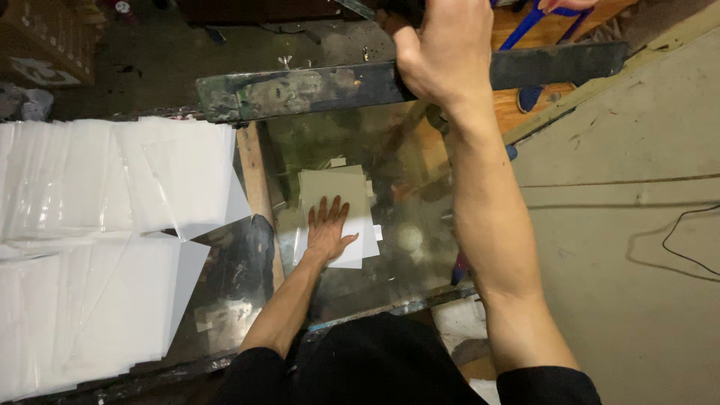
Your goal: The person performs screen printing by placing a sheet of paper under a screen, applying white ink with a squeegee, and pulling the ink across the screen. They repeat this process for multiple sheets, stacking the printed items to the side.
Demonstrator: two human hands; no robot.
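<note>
Dim room. Grey concrete floor [637,247] on right, thin black cable [686,251] lying across it. Brown cardboard box [45,37] top left; dark grimy floor [157,64] beside it.

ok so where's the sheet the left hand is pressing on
In the head view the white sheet lies mid-frame on the glass table, flat under the left hand, right of the white sheet stacks.

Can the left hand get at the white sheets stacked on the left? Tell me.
Probably yes: the left hand lies flat on a sheet, and nothing stands between it and the stacks beside it.
</note>
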